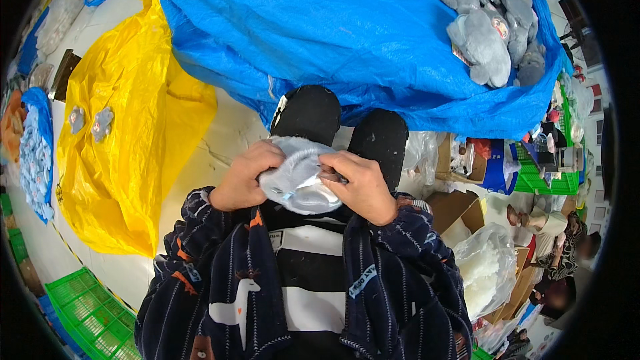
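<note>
Grey fluffy plush piece [297,167], near the blue plastic sheet [300,33], looks light, squashy; left hand [245,177], right hand [366,188] pinch opposite sides, good holds!

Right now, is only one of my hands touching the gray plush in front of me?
No, the left hand and the right hand are both on the gray plush.

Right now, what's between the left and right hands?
A grey plush piece, gripped by the left hand and touched by the right hand; head view.
</note>
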`<action>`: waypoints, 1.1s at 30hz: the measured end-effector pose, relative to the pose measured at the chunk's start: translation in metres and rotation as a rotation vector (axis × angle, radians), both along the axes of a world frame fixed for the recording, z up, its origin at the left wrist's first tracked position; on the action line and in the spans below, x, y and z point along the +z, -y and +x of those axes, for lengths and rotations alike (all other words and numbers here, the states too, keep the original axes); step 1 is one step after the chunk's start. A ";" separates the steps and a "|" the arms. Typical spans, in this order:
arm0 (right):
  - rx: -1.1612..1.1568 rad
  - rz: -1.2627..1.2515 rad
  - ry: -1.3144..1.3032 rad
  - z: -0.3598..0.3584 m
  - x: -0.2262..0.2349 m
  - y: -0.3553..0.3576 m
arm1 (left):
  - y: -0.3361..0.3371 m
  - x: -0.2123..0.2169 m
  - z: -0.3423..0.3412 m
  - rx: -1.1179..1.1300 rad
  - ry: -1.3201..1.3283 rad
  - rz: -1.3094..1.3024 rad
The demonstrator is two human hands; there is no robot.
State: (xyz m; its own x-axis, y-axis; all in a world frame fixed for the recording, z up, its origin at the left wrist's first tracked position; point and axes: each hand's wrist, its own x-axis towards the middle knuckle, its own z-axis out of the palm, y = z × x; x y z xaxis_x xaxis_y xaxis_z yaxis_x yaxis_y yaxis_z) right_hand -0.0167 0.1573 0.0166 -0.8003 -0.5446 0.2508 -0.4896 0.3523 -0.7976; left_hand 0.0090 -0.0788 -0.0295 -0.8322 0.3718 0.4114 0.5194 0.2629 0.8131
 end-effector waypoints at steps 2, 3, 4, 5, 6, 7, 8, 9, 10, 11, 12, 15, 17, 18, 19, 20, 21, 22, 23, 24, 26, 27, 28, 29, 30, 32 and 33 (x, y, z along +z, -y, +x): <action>0.041 0.102 -0.057 -0.001 -0.004 -0.001 | -0.002 0.000 0.001 -0.017 0.041 -0.001; 0.054 0.149 -0.083 -0.002 -0.003 0.000 | 0.000 0.001 0.000 -0.010 0.065 -0.024; 0.066 0.197 -0.109 -0.002 -0.002 0.001 | 0.001 0.003 0.000 -0.002 0.089 -0.047; 0.056 0.164 -0.181 -0.002 0.001 -0.001 | 0.002 0.007 0.001 0.004 0.062 -0.094; 0.060 0.145 -0.193 -0.003 0.003 -0.005 | 0.005 0.013 0.002 0.016 0.066 -0.124; 0.064 0.126 -0.205 -0.005 0.006 -0.012 | 0.008 0.019 0.002 0.029 0.071 -0.153; 0.068 0.108 -0.216 -0.007 0.010 -0.019 | 0.011 0.025 0.002 0.041 0.077 -0.182; 0.125 0.161 -0.338 -0.007 0.016 -0.027 | 0.012 0.028 0.001 0.031 0.051 -0.194; 0.167 0.185 -0.399 -0.005 0.031 -0.028 | 0.013 0.030 0.000 0.008 0.069 -0.185; 0.195 0.145 -0.271 -0.008 0.037 -0.031 | 0.012 0.032 -0.002 -0.016 0.088 -0.177; 0.215 0.112 -0.141 -0.011 0.039 -0.032 | 0.009 0.031 -0.003 -0.049 0.108 -0.161; 0.084 -0.020 0.268 -0.013 0.027 -0.034 | 0.002 0.028 -0.001 0.031 0.104 -0.126; 0.022 -0.047 0.398 -0.011 0.018 -0.038 | 0.001 0.026 0.000 0.042 0.091 -0.119; 0.007 -0.062 0.337 -0.010 0.018 -0.037 | 0.000 0.027 0.001 0.045 0.086 -0.132; -0.007 -0.076 0.277 -0.008 0.019 -0.035 | -0.001 0.030 0.001 0.050 0.081 -0.145; -0.022 -0.090 0.216 -0.006 0.020 -0.033 | -0.002 0.033 0.003 0.054 0.076 -0.158; -0.031 -0.084 0.102 -0.005 0.021 -0.031 | -0.002 0.034 0.003 0.070 0.073 -0.169; -0.026 -0.073 -0.012 -0.001 0.024 -0.027 | -0.002 0.034 0.003 0.087 0.069 -0.180; -0.021 -0.061 -0.125 0.004 0.030 -0.021 | -0.002 0.035 0.004 0.104 0.066 -0.190; -0.019 -0.048 -0.239 0.008 0.035 -0.015 | -0.003 0.036 0.004 0.122 0.062 -0.214; 0.097 0.044 -0.401 0.014 0.039 -0.003 | -0.004 0.036 0.004 0.158 0.056 -0.260; 0.090 0.137 -0.419 0.015 0.037 0.002 | -0.005 0.036 0.003 0.162 0.048 -0.267; 0.089 0.226 -0.436 0.016 0.031 0.007 | -0.006 0.034 0.003 0.175 0.041 -0.278; 0.078 0.218 -0.510 0.014 0.018 0.009 | -0.007 0.034 0.004 0.187 0.034 -0.288; 0.066 0.223 -0.529 0.015 0.015 0.010 | -0.008 0.033 0.004 0.199 0.030 -0.311; 0.039 0.234 -0.569 0.016 0.013 0.010 | -0.011 0.032 0.004 0.219 0.021 -0.355; 0.017 0.210 -0.582 0.014 0.012 0.010 | -0.012 0.030 0.004 0.222 0.020 -0.352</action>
State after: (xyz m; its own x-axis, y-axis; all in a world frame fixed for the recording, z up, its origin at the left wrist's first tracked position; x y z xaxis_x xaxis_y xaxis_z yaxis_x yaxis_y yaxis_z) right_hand -0.0028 0.1476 0.0291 -0.5555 -0.6410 0.5297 -0.8304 0.4612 -0.3128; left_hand 0.0128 -0.0672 0.0006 -0.9144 0.2976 0.2745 0.4041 0.6302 0.6630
